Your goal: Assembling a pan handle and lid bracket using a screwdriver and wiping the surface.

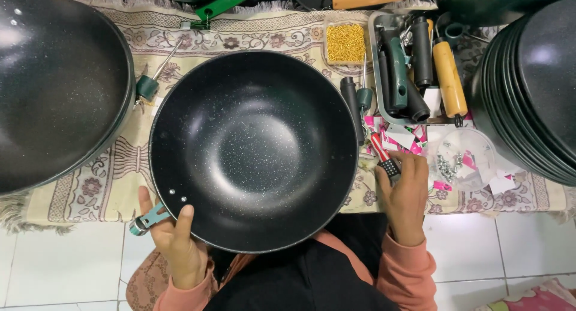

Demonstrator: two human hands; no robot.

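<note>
A black speckled wok [255, 149] lies in front of me on a patterned mat [96, 191]. My left hand [174, 239] grips its near-left rim, thumb inside, next to a teal metal bracket [147, 220] fixed under the rim. My right hand [405, 197] rests on the mat just right of the wok and closes on a red and black screwdriver [384, 156].
A big dark wok [54, 89] sits far left, a stack of dark woks [534, 83] far right. A tray [377, 65] holds black, green and wooden handles. Nearby are a box of gold screws [345, 43], a clear dish of metal parts [465, 161] and pink-white labels [402, 136].
</note>
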